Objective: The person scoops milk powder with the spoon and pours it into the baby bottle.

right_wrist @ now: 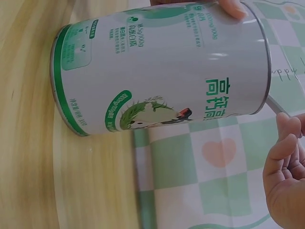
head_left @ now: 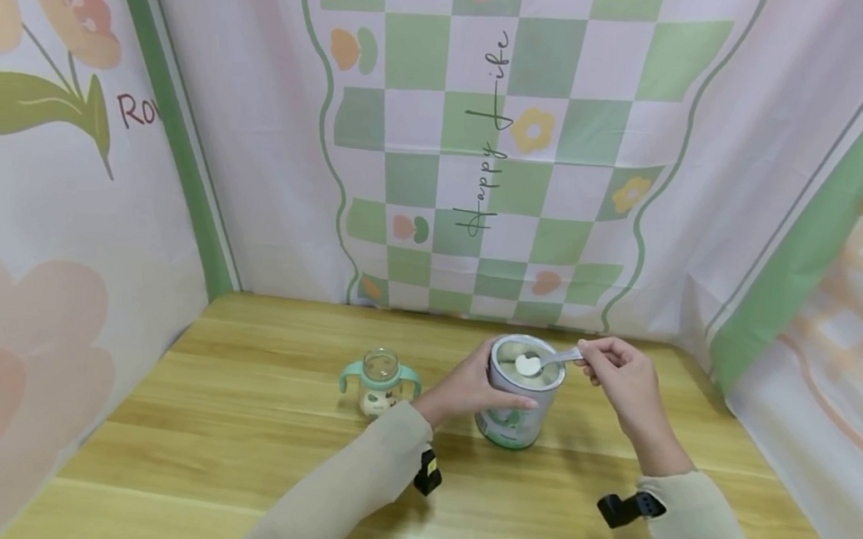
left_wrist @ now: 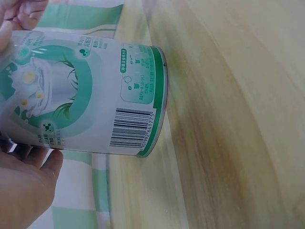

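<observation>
In the head view, a white and green milk powder tin (head_left: 514, 419) stands without a lid on the wooden table, its mouth facing up. My left hand (head_left: 468, 386) grips it from the left side, thumb across the front. With thumb and fingers, my right hand (head_left: 622, 385) pinches the handle of a metal spoon (head_left: 564, 356). The spoon's bowl is at the tin's mouth and carries a heap of white powder (head_left: 527, 365). In the right wrist view the tin (right_wrist: 167, 71) hides the spoon's bowl. A barcode shows on the tin (left_wrist: 95, 95) in the left wrist view.
To the left of the tin stands a baby bottle (head_left: 381, 380) with mint-green handles and an uncapped top, close to my left forearm. A patterned cloth (head_left: 468, 180) hangs behind the wooden table (head_left: 240, 423), with more cloth along both sides.
</observation>
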{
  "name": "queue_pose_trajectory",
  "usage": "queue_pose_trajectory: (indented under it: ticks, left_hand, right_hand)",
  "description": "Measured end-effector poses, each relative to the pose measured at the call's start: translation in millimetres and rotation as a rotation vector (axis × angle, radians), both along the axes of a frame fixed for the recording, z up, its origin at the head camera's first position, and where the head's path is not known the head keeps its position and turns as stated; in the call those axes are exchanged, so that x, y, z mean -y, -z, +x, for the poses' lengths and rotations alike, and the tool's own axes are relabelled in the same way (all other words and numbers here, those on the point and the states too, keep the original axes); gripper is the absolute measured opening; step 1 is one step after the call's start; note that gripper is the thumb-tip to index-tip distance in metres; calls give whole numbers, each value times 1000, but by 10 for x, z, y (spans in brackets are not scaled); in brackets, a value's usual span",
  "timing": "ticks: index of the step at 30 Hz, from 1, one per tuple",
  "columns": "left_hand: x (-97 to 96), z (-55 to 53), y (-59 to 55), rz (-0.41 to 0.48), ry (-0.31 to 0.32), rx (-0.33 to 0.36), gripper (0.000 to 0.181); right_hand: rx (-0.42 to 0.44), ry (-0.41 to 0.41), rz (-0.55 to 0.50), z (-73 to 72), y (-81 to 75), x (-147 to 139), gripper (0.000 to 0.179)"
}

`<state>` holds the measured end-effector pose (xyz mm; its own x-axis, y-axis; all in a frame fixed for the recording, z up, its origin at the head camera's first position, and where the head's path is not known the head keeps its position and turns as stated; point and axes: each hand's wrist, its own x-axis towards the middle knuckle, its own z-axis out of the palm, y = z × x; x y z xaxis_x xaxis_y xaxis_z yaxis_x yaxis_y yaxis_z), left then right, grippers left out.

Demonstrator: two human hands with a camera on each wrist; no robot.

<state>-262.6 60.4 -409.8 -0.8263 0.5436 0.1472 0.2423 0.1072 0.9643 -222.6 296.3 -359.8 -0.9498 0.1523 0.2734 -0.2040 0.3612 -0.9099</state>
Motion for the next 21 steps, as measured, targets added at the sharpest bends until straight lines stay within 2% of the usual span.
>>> queue_pose_trajectory:
  ticks: [7,13,18,21]
  left_hand:
    - [26,-26,-30,-8,48,-52,81]
    - [85,-48,-71,-76,43,-133,81]
    - [137,-43,-108,-101,52,-151,78]
    - [164,-36,-124,-108,56,-135,80]
  right_hand:
    - [-3,-9,-5,9,-44,-5,43]
    - [-11,-29,-39,12,-95,5,42]
    - [-16,-44,-51,24,-132,15,41]
    - [-21,-44,-58,25,-148,29,40]
